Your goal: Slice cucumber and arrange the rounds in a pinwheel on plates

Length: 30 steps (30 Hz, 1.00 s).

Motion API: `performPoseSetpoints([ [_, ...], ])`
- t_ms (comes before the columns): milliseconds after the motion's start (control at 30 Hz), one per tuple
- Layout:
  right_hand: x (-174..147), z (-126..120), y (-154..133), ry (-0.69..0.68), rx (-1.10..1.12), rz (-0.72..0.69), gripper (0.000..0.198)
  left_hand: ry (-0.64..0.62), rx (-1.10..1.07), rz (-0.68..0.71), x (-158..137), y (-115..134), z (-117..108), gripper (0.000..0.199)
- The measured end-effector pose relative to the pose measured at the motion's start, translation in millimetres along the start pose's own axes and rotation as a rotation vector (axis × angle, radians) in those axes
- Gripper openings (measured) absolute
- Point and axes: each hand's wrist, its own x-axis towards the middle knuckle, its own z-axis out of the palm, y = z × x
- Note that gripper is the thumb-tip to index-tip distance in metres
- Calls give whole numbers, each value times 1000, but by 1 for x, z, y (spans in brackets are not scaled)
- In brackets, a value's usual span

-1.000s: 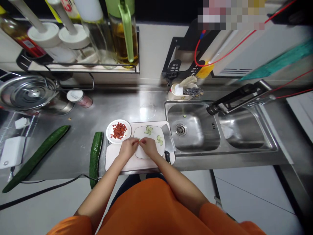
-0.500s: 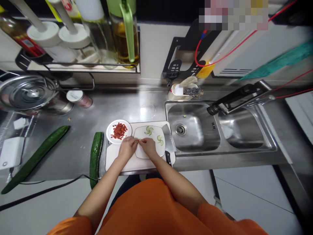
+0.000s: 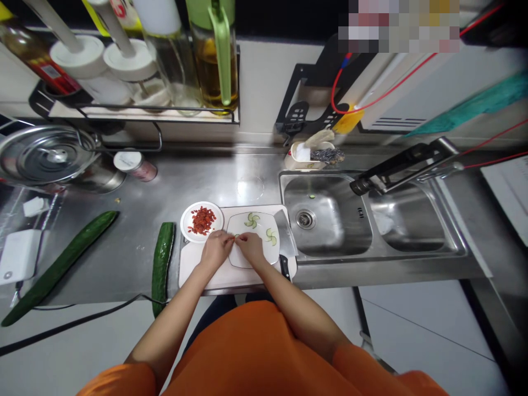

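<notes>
Glossy white plate (image 3: pixel 259 258), shiny metal sink (image 3: pixel 330 220)

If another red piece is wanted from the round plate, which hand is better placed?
Probably the left hand: it sits right beside the round plate of red pieces, while the right hand is farther off.

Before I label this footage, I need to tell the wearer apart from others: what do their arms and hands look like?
The orange top has plain sleeves, the left sleeve and right sleeve both ending near the elbow. The left hand and right hand are ungloved. No watch or bracelet shows; rings are too small to tell.
</notes>
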Motion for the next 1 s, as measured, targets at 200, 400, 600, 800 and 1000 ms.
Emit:
performPoseSetpoints([
  [200,-1,-1,3,-1,2,12,13,-5,-22,-6,1,1,0,18],
  [400,0,-2,5,-6,4,13,13,18,-81,4,0,5,-4,18],
  [600,-1,-5,5,-12,9,20,13,46,-107,-20,-1,3,-3,19],
  [800,-4,-9,6,-7,27,-5,13,136,-49,-155,-12,0,-19,22],
  [1000,-11,-13,3,8,16,-50,13,278,250,-563,-23,-21,-49,28],
])
